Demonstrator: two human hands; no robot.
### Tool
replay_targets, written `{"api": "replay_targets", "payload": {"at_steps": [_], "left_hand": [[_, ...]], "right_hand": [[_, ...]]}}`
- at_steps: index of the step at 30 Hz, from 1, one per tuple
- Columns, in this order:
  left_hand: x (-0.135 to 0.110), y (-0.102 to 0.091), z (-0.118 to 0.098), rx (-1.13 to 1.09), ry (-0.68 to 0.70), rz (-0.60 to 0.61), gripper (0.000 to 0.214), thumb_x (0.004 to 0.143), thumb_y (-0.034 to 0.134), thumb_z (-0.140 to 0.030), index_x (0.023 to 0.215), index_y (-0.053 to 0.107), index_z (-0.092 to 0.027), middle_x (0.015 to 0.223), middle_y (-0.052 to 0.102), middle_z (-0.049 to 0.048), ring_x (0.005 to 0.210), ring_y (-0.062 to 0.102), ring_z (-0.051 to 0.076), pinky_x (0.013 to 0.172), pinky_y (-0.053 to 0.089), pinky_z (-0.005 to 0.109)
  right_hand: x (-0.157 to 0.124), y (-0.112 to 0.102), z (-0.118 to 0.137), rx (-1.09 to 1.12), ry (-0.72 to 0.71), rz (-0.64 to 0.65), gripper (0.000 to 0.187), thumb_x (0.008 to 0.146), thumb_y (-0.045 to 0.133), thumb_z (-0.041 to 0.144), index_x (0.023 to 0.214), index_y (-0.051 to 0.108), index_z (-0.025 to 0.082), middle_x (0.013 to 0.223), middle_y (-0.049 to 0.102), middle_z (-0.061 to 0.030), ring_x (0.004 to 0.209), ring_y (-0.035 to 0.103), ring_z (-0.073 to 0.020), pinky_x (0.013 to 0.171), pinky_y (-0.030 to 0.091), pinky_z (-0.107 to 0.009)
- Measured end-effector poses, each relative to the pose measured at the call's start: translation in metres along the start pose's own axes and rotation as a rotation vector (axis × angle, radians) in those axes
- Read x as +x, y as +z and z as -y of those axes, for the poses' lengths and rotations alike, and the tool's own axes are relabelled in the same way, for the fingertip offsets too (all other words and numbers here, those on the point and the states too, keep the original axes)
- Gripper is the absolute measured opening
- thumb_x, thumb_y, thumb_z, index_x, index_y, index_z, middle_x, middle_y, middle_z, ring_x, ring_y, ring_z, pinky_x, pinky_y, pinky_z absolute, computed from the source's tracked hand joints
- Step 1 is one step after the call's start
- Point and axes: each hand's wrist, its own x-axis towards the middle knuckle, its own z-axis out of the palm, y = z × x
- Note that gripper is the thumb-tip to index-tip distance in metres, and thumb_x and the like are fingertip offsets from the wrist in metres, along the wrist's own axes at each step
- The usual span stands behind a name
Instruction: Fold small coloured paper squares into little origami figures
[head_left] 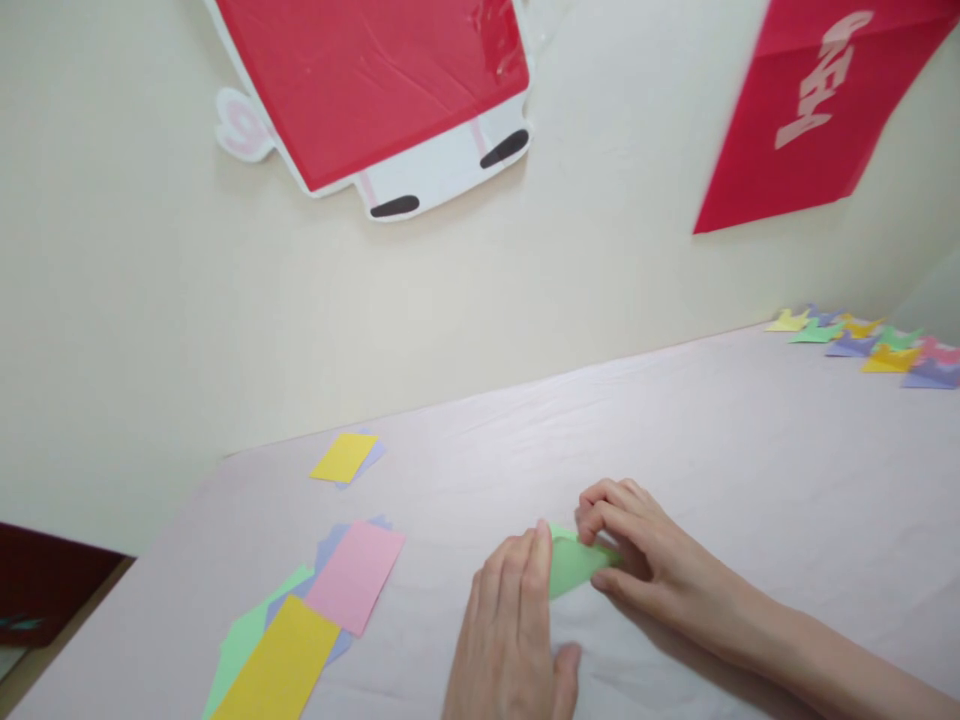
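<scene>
A green sheet of paper (576, 562), partly folded, lies on the table between my hands. My left hand (510, 620) rests flat with its fingers stretched out over the sheet's left part and hides it. At the right end, my right hand (637, 550) pinches the paper between thumb and curled fingers, and a bit of the edge is lifted there. How far the fold runs under the fingers is hidden.
Loose sheets lie on the left: a pink one (360, 575), a yellow one (279, 660), with green and purple beneath. Farther back is a small yellow sheet (345, 457) over a purple one. Several folded paper pieces (851, 342) stand at the far right by the wall.
</scene>
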Motion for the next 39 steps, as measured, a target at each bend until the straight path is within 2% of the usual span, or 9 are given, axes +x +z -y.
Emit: {"api": "replay_targets", "payload": {"at_steps": [4,10,14,23,28,30,33,36,39], "left_hand": [[0.005,0.003,0.000,-0.113,0.027,0.065,0.089,0.072,0.052,-0.008,0.152,0.014,-0.013,0.136,0.056,0.0139,0.125,0.049,0.028,0.099,0.045,0.043],[-0.004,0.004,0.015,-0.028,0.028,0.137,0.090,0.077,0.064,-0.036,0.151,0.020,-0.009,0.141,0.051,0.0182,0.131,0.043,0.035,0.098,0.042,0.047],[-0.006,0.005,0.013,0.004,0.024,0.134,0.093,0.080,0.063,-0.043,0.152,0.016,-0.008,0.140,0.052,0.0186,0.128,0.048,0.034,0.096,0.042,0.044],[-0.008,0.007,0.010,0.018,0.005,0.115,0.088,0.075,0.064,-0.030,0.149,0.023,-0.005,0.140,0.052,0.0191,0.127,0.047,0.034,0.096,0.043,0.045],[0.006,0.002,0.008,-0.091,0.060,0.035,0.050,0.082,0.060,-0.024,0.131,0.053,-0.016,0.136,0.057,0.0136,0.124,0.050,0.034,0.094,0.044,0.047],[0.014,-0.003,0.003,-0.273,-0.032,-0.004,0.025,0.087,0.051,-0.017,0.109,0.064,-0.018,0.120,0.066,0.0113,0.109,0.059,0.028,0.088,0.047,0.041],[0.022,-0.011,-0.004,-0.683,-0.320,0.112,0.027,0.096,0.042,-0.027,0.083,0.065,-0.018,0.074,0.068,0.0057,0.067,0.062,0.017,0.064,0.047,0.027],[0.023,-0.013,-0.008,-1.029,-0.669,0.270,0.041,0.094,0.046,-0.050,0.083,0.062,-0.014,0.050,0.060,0.0019,0.045,0.051,0.013,0.049,0.040,0.023],[0.023,-0.012,-0.009,-1.184,-0.770,0.342,0.056,0.087,0.049,-0.065,0.090,0.062,-0.011,0.051,0.060,0.0029,0.041,0.044,0.011,0.044,0.033,0.021]], "right_hand": [[-0.002,0.002,-0.002,-0.069,-0.144,-0.007,0.027,0.080,0.050,-0.001,0.083,0.060,0.023,0.103,0.056,-0.0048,0.101,0.048,-0.0221,0.087,0.044,-0.037],[-0.002,0.003,-0.009,-0.243,-0.302,-0.136,0.032,0.086,0.048,0.002,0.078,0.067,0.025,0.104,0.061,-0.0062,0.097,0.051,-0.0230,0.082,0.045,-0.037],[-0.002,-0.002,-0.015,-0.239,-0.297,-0.084,0.034,0.087,0.046,0.001,0.080,0.069,0.025,0.103,0.061,-0.0065,0.095,0.052,-0.0222,0.080,0.046,-0.036],[0.000,-0.006,-0.014,-0.147,-0.207,-0.096,0.034,0.085,0.040,-0.003,0.081,0.065,0.022,0.101,0.058,-0.0081,0.097,0.050,-0.0223,0.081,0.047,-0.037],[0.000,-0.007,-0.008,-0.088,-0.202,-0.075,0.021,0.086,0.051,0.006,0.086,0.064,0.022,0.103,0.060,-0.0072,0.102,0.051,-0.0227,0.088,0.045,-0.039],[0.000,-0.006,-0.005,0.000,-0.242,-0.076,0.013,0.091,0.053,0.015,0.087,0.063,0.023,0.099,0.062,-0.0065,0.100,0.053,-0.0219,0.089,0.044,-0.038],[-0.002,-0.002,-0.002,0.203,-0.194,-0.107,0.017,0.094,0.052,0.030,0.084,0.061,0.021,0.083,0.063,-0.0046,0.083,0.057,-0.0190,0.077,0.047,-0.032],[-0.001,0.002,-0.001,0.398,-0.010,-0.105,0.022,0.092,0.056,0.038,0.083,0.061,0.019,0.075,0.060,-0.0015,0.068,0.054,-0.0150,0.063,0.045,-0.026],[0.000,0.004,-0.003,0.551,0.119,-0.092,0.022,0.090,0.057,0.040,0.087,0.059,0.019,0.071,0.054,0.0014,0.062,0.050,-0.0125,0.058,0.041,-0.023]]}}
